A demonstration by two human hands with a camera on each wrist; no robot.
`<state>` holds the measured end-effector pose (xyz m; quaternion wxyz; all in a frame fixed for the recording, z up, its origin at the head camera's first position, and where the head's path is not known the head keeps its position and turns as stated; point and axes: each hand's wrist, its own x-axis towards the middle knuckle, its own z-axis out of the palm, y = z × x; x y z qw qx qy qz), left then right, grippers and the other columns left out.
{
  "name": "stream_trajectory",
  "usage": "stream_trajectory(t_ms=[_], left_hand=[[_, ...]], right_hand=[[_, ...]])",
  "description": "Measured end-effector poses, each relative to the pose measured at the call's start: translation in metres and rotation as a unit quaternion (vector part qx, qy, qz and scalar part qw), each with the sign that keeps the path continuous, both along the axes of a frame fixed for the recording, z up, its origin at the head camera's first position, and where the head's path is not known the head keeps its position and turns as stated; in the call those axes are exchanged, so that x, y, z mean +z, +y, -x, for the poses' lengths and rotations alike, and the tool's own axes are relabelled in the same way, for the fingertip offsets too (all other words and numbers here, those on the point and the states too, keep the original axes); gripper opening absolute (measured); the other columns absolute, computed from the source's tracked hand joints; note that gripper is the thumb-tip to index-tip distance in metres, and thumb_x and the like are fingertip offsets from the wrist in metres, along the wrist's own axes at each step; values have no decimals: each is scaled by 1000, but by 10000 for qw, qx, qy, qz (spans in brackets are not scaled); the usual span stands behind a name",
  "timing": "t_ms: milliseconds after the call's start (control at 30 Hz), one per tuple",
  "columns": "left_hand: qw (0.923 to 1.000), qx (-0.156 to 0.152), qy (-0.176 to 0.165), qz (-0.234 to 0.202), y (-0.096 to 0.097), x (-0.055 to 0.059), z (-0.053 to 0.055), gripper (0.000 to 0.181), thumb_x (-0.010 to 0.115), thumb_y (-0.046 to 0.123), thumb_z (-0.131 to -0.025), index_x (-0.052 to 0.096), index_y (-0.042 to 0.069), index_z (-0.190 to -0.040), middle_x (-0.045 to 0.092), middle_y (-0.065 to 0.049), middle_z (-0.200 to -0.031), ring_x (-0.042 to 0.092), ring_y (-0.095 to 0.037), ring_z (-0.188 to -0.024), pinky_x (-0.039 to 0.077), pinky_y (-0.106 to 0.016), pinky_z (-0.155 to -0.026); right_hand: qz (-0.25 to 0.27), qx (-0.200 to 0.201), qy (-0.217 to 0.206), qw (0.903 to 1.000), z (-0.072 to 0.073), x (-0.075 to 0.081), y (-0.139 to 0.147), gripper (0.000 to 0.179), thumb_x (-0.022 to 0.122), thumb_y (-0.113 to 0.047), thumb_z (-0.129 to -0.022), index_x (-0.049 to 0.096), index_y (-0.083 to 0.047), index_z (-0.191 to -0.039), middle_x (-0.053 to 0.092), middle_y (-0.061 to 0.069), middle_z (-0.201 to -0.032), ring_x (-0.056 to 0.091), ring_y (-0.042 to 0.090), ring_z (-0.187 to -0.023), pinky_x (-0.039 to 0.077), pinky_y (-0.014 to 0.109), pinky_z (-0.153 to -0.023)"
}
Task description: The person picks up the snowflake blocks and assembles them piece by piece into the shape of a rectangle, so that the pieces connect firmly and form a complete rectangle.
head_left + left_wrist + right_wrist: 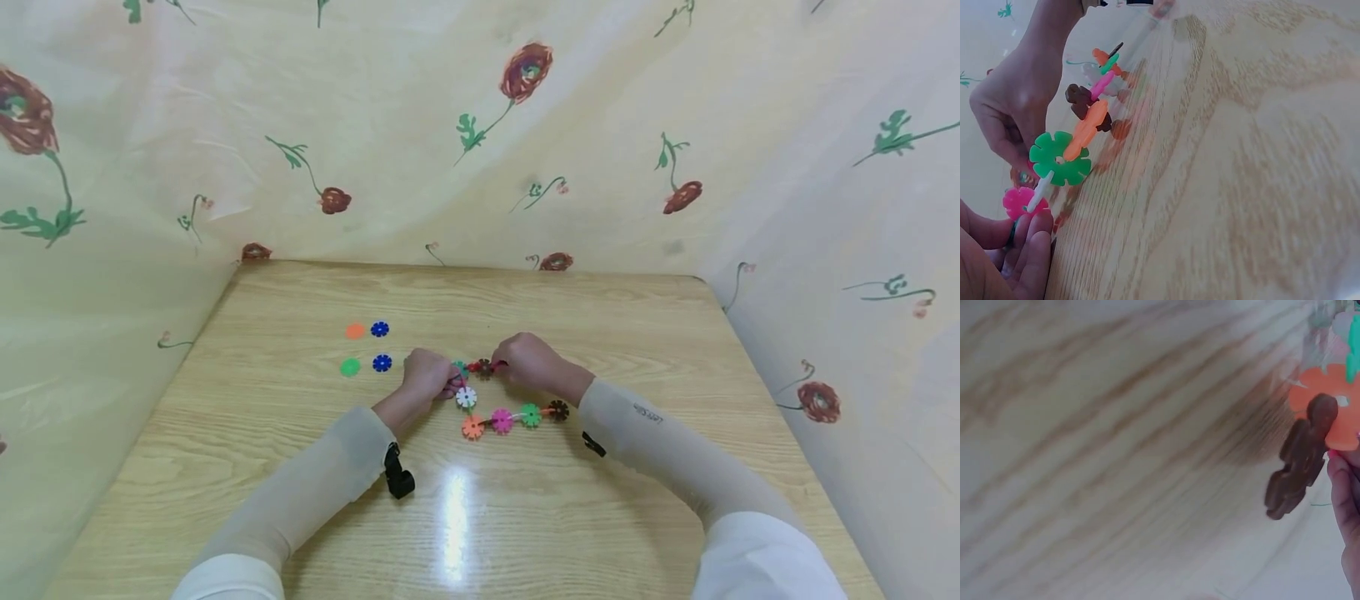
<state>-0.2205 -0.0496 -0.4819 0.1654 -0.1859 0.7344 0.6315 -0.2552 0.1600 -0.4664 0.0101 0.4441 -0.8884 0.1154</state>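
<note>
A curved chain of slotted plastic flower discs lies between the hands. My left hand [427, 373] pinches the chain by the teal disc [460, 367], above the white disc [466, 397]. My right hand [531, 363] pinches a reddish-pink disc [501, 364] at the chain's upper end, beside a brown disc [484, 369]; its fingertips are partly hidden. From the white disc the chain runs down to an orange disc [472, 428], then rightward through a pink disc [502, 421] and a green disc [531, 415] to a dark brown disc [558, 410], close in the right wrist view.
Loose discs lie left of the hands: an orange disc [355, 331], a green disc [350, 367] and two blue discs [380, 329]. The wooden table [622, 525] meets a flower-printed cloth [405, 167] at the back and sides.
</note>
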Motion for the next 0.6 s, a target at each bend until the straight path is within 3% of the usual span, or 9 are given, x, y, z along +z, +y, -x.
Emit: stream_trajectory(t_ms=[167, 267, 400, 500, 600], left_hand=[[10000, 38, -36, 26, 1, 0, 0, 8, 62, -4, -90, 70, -7, -92, 69, -13, -73, 60, -13, -51, 53, -21, -48], [10000, -41, -48, -12, 0, -1, 0, 8, 62, -4, -90, 70, -7, -91, 70, -14, -75, 60, -13, -51, 54, -22, -48], [9997, -172, -135, -146, -3, -3, -1, 9, 64, -2, -91, 72, -6, -92, 71, -14, -77, 62, -14, -53, 55, -23, -50], [9993, -208, -180, -254, -7, -4, 0, 10, 65, -1, -91, 74, -5, -94, 72, -13, -78, 64, -14, -54, 56, -23, -52], [9990, -221, -198, -323, -9, -4, 3, 10, 65, 1, -91, 74, -5, -95, 72, -13, -78, 65, -14, -55, 57, -23, -53]], right_hand=[[-570, 151, 167, 9981, 0, 5, -5, 9, 74, 2, -85, 77, -5, -88, 74, 5, -85, 70, 18, -76, 59, 33, -74], [-390, 100, 65, 9992, 1, 3, -4, 9, 73, 2, -83, 77, -6, -87, 74, 5, -84, 70, 18, -75, 59, 33, -73], [241, -541, -749, 9954, 1, -6, 4, 8, 73, -3, -90, 77, -7, -94, 75, 2, -90, 70, 14, -81, 58, 30, -76], [665, -1146, -1580, 9785, 1, -10, 9, 7, 72, -8, -93, 77, -9, -99, 74, -2, -90, 68, 11, -81, 57, 28, -73], [944, -1477, -2015, 9637, 2, -9, 11, 6, 73, -9, -93, 77, -10, -98, 72, -4, -87, 66, 9, -77, 57, 28, -71]])
